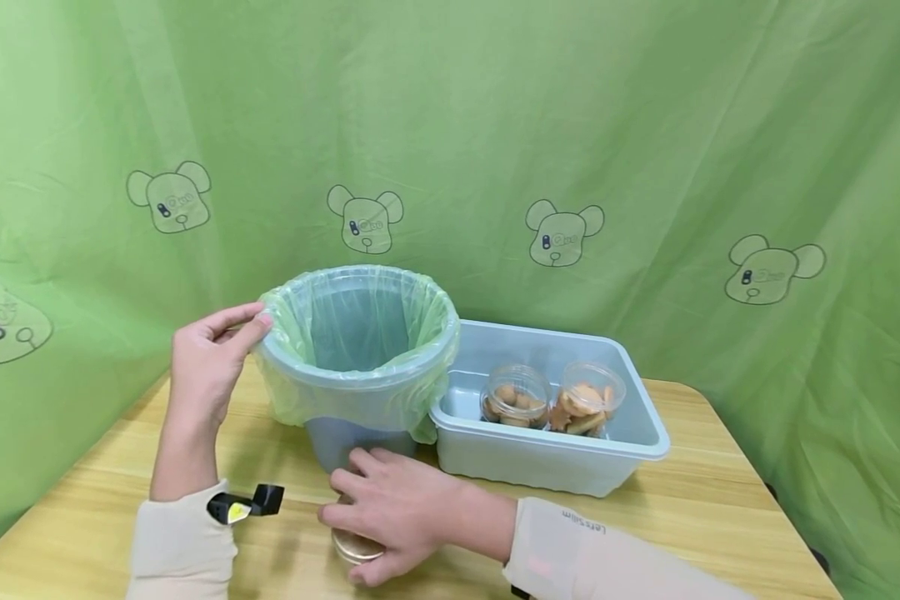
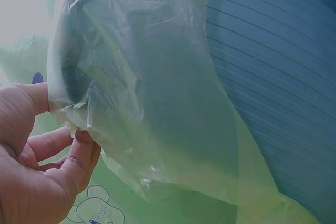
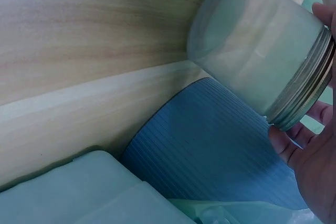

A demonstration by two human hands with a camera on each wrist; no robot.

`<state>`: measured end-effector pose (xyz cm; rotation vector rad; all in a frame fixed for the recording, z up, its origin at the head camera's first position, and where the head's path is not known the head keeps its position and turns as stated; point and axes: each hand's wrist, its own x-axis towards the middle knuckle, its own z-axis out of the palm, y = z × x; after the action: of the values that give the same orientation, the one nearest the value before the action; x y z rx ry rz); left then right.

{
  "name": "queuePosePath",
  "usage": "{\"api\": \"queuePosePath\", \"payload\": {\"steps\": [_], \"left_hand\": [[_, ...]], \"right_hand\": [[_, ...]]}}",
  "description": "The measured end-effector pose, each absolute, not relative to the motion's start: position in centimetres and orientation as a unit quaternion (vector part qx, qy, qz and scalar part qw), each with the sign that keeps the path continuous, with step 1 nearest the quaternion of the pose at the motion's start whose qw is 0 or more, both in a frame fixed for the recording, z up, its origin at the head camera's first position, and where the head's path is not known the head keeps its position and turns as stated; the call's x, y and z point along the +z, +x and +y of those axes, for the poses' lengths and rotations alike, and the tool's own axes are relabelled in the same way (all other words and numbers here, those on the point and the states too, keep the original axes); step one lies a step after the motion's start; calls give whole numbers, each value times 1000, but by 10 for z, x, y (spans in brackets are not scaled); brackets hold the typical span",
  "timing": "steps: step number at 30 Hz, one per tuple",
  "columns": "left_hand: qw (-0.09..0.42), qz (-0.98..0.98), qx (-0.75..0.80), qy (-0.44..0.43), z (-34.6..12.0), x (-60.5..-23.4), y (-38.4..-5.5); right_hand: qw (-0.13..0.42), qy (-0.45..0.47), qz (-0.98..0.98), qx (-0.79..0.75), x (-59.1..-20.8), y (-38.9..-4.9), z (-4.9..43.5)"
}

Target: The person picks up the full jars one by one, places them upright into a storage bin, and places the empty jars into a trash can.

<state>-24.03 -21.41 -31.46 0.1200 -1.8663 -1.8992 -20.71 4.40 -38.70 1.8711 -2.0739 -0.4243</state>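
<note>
A blue ribbed trash can [image 1: 330, 442] stands on the table, lined with a thin green plastic bag [image 1: 288, 408] folded over its rim. My left hand [image 1: 206, 367] pinches the bag at the can's left rim, thumb on one side and fingers on the other. In front of the can, my right hand [image 1: 397, 504] grips a clear jar [image 3: 252, 45] by its gold-coloured lid [image 3: 304, 85]. The jar stands upright on the table and its see-through wall shows no contents. From the head view, the hand hides most of the jar.
Right of the can, touching or nearly so, sits a light blue rectangular basin [image 1: 540, 462]. It holds a clear jar of round brown pieces [image 1: 516, 408] and a clear jar of orange-tan pieces [image 1: 581, 408]. A green curtain [image 1: 457, 108] surrounds the wooden table [image 1: 690, 500].
</note>
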Motion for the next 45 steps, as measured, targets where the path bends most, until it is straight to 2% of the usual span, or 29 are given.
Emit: {"api": "queuePosePath", "payload": {"steps": [25, 45], "left_hand": [[231, -671, -703, 48, -218, -315, -238], [225, -663, -712, 49, -215, -315, -238]], "right_hand": [[170, 665, -701, -192, -343, -182, 45], [212, 643, -706, -210, -269, -170, 32]]}}
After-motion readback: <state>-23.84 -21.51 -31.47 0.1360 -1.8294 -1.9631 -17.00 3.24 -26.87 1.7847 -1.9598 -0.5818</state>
